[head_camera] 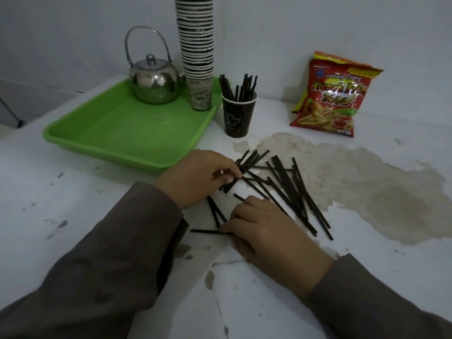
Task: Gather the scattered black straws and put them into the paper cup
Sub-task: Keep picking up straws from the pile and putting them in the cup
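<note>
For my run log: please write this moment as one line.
phase: gathering | left hand: pinching straws | right hand: flat on straws | scattered straws: on table | paper cup: upright, partly filled

Dim, flat indoor lighting with a cool grey cast; no single light source is evident. Shadows are soft and faint, the clearest lying under the left hand (195, 178) and right hand (266, 231) on the white bench (367, 277). Mild specular highlights appear on the steel kettle (154, 80) and a weak sheen on the green tray (127, 128). Wide-angle distortion bows the bench edges and the stack of cups (197, 45). Detail is slightly soft overall, with fine grain and blurred print on the snack bag (332, 96).
</note>
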Action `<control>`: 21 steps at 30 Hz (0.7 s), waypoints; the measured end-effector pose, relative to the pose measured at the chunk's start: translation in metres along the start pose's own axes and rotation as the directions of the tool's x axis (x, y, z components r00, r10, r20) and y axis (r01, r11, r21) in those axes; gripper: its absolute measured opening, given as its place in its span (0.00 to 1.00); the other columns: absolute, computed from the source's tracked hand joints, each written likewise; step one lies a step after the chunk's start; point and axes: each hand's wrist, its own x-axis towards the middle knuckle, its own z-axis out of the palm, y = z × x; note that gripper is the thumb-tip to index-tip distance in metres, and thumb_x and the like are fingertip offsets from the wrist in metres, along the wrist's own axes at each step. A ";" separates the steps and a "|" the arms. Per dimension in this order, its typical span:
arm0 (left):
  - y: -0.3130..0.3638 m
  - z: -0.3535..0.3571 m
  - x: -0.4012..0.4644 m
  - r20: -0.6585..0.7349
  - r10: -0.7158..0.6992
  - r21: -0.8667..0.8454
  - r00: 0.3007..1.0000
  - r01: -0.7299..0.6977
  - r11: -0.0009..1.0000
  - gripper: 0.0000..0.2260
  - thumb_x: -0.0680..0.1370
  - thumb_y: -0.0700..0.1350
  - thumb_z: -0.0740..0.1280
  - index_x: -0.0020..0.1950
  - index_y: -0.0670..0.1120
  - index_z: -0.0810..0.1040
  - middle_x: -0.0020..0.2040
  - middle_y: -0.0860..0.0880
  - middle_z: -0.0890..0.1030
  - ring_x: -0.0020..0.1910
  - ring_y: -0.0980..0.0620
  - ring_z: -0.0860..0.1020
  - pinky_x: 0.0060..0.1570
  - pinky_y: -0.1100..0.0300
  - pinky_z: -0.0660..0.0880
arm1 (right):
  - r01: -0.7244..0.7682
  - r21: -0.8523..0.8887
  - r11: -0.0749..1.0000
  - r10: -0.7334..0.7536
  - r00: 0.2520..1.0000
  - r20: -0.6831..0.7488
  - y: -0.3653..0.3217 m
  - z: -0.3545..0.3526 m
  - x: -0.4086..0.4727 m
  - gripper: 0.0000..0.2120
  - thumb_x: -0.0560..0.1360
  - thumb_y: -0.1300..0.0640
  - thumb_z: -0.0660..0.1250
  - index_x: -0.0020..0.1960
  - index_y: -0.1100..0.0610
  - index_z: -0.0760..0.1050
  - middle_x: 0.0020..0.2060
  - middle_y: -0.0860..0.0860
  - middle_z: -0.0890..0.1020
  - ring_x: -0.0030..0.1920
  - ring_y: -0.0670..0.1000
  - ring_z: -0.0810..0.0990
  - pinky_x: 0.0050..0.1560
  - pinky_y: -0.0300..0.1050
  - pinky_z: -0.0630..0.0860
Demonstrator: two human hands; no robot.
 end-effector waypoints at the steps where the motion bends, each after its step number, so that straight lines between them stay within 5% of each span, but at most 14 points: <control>1: 0.000 0.000 0.000 0.005 -0.002 -0.003 1.000 0.003 1.000 0.09 0.74 0.41 0.67 0.51 0.51 0.81 0.47 0.51 0.83 0.42 0.55 0.77 0.41 0.68 0.69 | -0.007 -0.001 1.000 0.007 1.000 0.001 0.000 0.000 0.000 0.08 0.69 0.65 0.68 0.47 0.58 0.81 0.38 0.53 0.81 0.40 0.55 0.78 0.37 0.50 0.77; 5: 0.001 0.001 0.000 0.009 0.001 0.000 1.000 -0.001 1.000 0.08 0.74 0.40 0.67 0.50 0.51 0.81 0.46 0.50 0.83 0.41 0.56 0.75 0.40 0.67 0.67 | -0.114 -0.034 0.993 0.114 0.993 0.002 0.003 -0.005 0.000 0.09 0.67 0.65 0.68 0.46 0.59 0.81 0.38 0.55 0.81 0.41 0.57 0.79 0.40 0.52 0.77; 8: 0.002 -0.001 0.000 0.004 -0.016 -0.005 1.000 0.016 1.000 0.08 0.75 0.40 0.66 0.51 0.50 0.81 0.46 0.50 0.83 0.41 0.55 0.76 0.41 0.65 0.69 | -0.174 -0.058 0.983 0.177 0.983 0.048 0.009 -0.009 0.001 0.11 0.72 0.61 0.62 0.52 0.58 0.78 0.46 0.54 0.79 0.50 0.55 0.75 0.52 0.50 0.71; 12: 0.002 -0.011 -0.002 0.030 -0.053 -0.006 0.998 0.054 0.999 0.08 0.75 0.41 0.67 0.50 0.51 0.81 0.46 0.53 0.82 0.37 0.60 0.74 0.37 0.74 0.66 | -0.240 -0.034 0.970 0.241 0.970 0.021 0.018 -0.013 -0.002 0.08 0.73 0.58 0.61 0.50 0.58 0.76 0.47 0.53 0.78 0.50 0.53 0.73 0.53 0.46 0.68; 17: 0.002 -0.037 -0.014 0.315 -0.078 0.026 0.946 0.074 0.997 0.12 0.72 0.42 0.69 0.42 0.62 0.79 0.38 0.63 0.78 0.38 0.73 0.72 0.37 0.81 0.66 | -0.412 0.111 0.905 0.424 0.897 -0.126 0.025 -0.021 -0.001 0.03 0.73 0.59 0.65 0.46 0.56 0.77 0.42 0.49 0.76 0.42 0.46 0.71 0.44 0.36 0.69; 21: 0.005 -0.038 -0.018 0.548 -0.109 0.140 0.829 0.038 0.989 0.13 0.70 0.46 0.72 0.48 0.64 0.78 0.46 0.62 0.76 0.44 0.66 0.73 0.39 0.77 0.67 | -0.460 0.215 0.861 0.485 0.871 -0.076 0.024 -0.019 0.007 0.06 0.73 0.56 0.67 0.49 0.55 0.79 0.43 0.48 0.76 0.41 0.42 0.70 0.44 0.27 0.65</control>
